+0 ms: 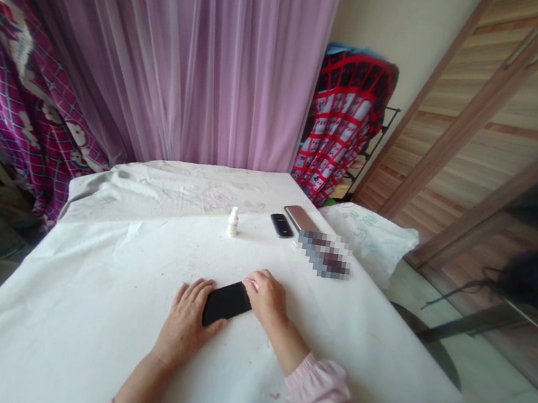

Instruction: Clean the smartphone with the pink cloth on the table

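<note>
A black smartphone [228,303] lies screen up on the white-covered table, slanted up toward the right. My left hand [188,321] grips its left end, thumb along the near edge and fingers by the far side. At the phone's right end, my right hand [265,297] is closed in a pinch, fingertips at the far right corner. A small pale pink piece [250,284], perhaps cloth, shows between those fingers; most of it is hidden. Beyond the phone stands a small white dropper bottle [233,222], upright with its cap on.
A small dark phone [281,225] and a rose-gold phone [301,218] lie toward the table's right edge, beside a pixelated item [324,255]. A white plastic bag [369,240] is past that edge. Purple curtains [209,58] hang behind the white table cover [97,297].
</note>
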### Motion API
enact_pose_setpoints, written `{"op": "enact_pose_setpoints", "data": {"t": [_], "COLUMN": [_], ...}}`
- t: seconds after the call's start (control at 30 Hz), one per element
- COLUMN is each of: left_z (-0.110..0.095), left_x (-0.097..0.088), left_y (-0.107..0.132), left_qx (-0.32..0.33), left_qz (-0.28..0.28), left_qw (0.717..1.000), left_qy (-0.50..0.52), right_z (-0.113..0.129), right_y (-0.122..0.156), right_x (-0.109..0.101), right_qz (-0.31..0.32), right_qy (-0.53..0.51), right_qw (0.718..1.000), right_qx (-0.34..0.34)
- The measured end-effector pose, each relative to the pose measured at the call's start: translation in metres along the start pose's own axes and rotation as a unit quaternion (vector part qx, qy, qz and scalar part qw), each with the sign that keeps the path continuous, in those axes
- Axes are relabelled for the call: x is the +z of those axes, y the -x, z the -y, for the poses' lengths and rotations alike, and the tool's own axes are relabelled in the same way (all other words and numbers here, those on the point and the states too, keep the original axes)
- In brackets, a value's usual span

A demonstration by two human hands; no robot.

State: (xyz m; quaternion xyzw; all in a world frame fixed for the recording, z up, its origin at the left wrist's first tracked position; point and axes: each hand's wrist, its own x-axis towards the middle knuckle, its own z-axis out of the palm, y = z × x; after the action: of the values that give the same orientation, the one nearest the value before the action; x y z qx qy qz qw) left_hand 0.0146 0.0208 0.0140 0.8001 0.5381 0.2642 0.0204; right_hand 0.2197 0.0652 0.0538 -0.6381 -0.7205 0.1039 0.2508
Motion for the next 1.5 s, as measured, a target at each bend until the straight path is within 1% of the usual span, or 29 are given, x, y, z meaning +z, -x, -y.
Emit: {"op": "enact_pose_setpoints", "data": {"t": [0.2, 0.33, 0.43, 0.57, 0.73, 0.87, 1.03, 1.17, 1.5], "left_z": [0.000, 0.000, 0.000, -0.001, 0.000, 0.000, 0.000, 0.001, 0.001], "left_x": [-0.001, 0.000, 0.000, -0.001, -0.002, -0.001, 0.000, -0.001, 0.000], "left_y": [-0.001, -0.001, -0.001, -0.001, 0.000, 0.000, 0.000, 0.000, -0.001], "left_qx": [0.004, 0.006, 0.004, 0.006, 0.009, 0.005, 0.006, 0.012, 0.009], "left_qz": [-0.001, -0.006, -0.005, 0.000, 0.003, 0.010, 0.003, 0.002, 0.007], "left_qw": [1.000, 1.000, 1.000, 1.000, 1.000, 1.000, 1.000, 1.000, 1.000], "left_qy": [-0.002, 0.000, 0.002, 0.002, -0.001, -0.002, 0.001, -0.002, -0.005], "right_z": [-0.007, -0.013, -0.014, -0.011, -0.005, -0.001, 0.001, 0.000, -0.012], "right_y": [0.023, 0.039, 0.045, 0.038, 0.015, -0.001, -0.005, 0.005, 0.042], "right_x": [-0.007, -0.012, -0.014, -0.014, -0.006, -0.001, -0.001, -0.004, -0.015], "right_qz": [0.001, 0.010, 0.016, 0.015, 0.003, 0.013, 0.016, 0.012, 0.022], "right_qy": [-0.036, -0.038, -0.035, -0.035, -0.014, 0.002, 0.006, -0.003, -0.038], "right_qw": [0.999, 0.999, 0.999, 0.999, 1.000, 1.000, 1.000, 1.000, 0.999], "right_qx": [-0.012, -0.014, -0.011, -0.010, -0.006, 0.004, 0.010, 0.004, -0.009]}}
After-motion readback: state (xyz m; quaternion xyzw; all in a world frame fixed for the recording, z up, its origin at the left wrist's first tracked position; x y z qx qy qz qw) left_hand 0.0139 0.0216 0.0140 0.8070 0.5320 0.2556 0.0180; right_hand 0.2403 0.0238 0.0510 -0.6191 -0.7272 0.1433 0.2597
